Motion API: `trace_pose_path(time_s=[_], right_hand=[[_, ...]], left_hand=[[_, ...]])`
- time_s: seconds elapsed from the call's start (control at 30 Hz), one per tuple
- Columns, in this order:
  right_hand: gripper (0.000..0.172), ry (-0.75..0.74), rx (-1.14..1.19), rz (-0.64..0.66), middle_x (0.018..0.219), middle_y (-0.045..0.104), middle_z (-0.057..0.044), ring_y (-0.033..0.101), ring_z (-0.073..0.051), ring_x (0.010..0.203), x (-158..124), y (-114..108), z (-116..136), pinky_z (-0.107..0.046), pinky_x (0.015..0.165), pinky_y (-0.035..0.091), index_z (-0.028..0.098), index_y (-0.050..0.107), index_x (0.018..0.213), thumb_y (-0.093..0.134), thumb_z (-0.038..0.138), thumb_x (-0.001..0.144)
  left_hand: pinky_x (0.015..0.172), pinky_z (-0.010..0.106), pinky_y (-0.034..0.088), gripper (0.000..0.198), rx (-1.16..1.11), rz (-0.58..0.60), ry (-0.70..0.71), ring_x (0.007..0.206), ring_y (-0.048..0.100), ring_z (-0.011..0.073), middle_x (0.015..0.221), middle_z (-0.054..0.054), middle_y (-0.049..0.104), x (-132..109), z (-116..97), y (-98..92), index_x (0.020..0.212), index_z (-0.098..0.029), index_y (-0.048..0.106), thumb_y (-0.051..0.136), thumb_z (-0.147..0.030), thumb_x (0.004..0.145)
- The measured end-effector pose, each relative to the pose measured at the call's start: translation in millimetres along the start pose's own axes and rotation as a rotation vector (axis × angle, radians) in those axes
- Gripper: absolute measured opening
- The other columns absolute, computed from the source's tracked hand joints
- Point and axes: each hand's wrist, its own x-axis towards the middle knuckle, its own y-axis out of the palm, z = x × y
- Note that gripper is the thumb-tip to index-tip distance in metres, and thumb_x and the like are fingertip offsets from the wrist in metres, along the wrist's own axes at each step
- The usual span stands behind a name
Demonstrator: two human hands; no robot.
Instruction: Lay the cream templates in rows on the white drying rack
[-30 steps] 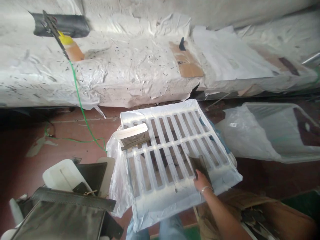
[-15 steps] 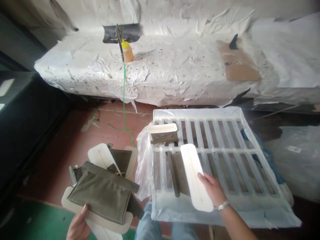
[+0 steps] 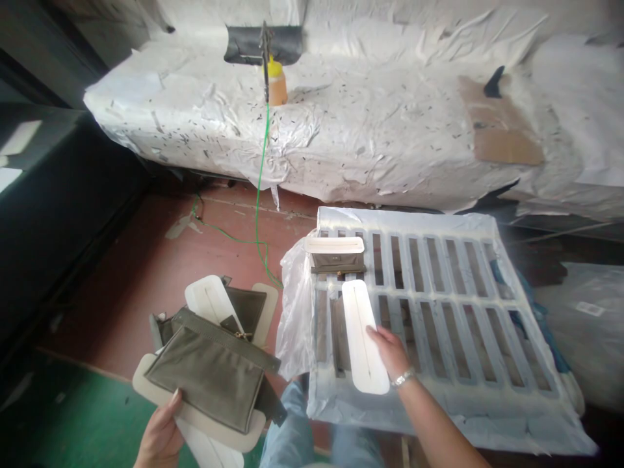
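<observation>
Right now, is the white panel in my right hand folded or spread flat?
Spread flat: the white panel shows one long face with no visible fold, its edge in the right hand.

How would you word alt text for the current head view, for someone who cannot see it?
A person's left hand holds a loose stack of olive pouch-like pieces, while the right hand grips a rounded white panel at a slatted white rack. Behind, a yellow-capped bottle stands on a covered bench.
</observation>
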Motion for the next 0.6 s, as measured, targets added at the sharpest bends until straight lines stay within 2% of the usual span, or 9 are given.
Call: trace_pose_path(time_s=[0.13, 0.27, 0.4, 0.6], right_hand=[[0.051, -0.045, -0.017, 0.030, 0.072, 0.062, -0.004, 0.054, -0.018, 0.072, 7, 26, 2, -0.028, 0.068, 0.040, 0.014, 0.063, 0.078, 0.056, 0.061, 0.061], [0.047, -0.097, -0.173, -0.056, 0.056, 0.051, -0.001, 0.046, -0.015, 0.059, 8, 49, 7, -0.027, 0.058, 0.034, 0.015, 0.053, 0.062, 0.047, 0.062, 0.062], [0.042, -0.179, -0.357, -0.094, 0.049, 0.041, 0.001, 0.038, -0.012, 0.054, -1, 57, 18, -0.026, 0.053, 0.027, 0.018, 0.043, 0.056, 0.039, 0.058, 0.068], [0.031, -0.181, -0.673, -0.050, 0.054, 0.043, -0.001, 0.038, -0.012, 0.055, -1, 65, 36, -0.026, 0.054, 0.023, 0.018, 0.041, 0.059, 0.035, 0.041, 0.079]], left_hand=[[0.073, 0.024, 0.051, 0.020, 0.027, 0.021, -0.013, 0.061, 0.065, 0.0207, 0.067, 0.009, 0.067, 6, -5, -2.2, 0.065, -0.010, 0.071, 0.051, -0.007, 0.062], [0.076, 0.028, 0.051, 0.018, 0.066, 0.050, -0.027, 0.072, 0.065, 0.0267, 0.070, 0.013, 0.067, 13, -12, -6.7, 0.066, -0.008, 0.071, 0.055, -0.007, 0.059], [0.076, 0.029, 0.051, 0.018, 0.075, 0.048, -0.008, 0.074, 0.065, 0.0282, 0.073, 0.013, 0.068, 22, -18, -12.4, 0.068, -0.010, 0.072, 0.058, -0.008, 0.055], [0.078, 0.030, 0.051, 0.020, 0.094, 0.067, -0.025, 0.079, 0.064, 0.0301, 0.075, 0.012, 0.068, 35, -25, -23.3, 0.070, -0.011, 0.072, 0.064, -0.010, 0.051]])
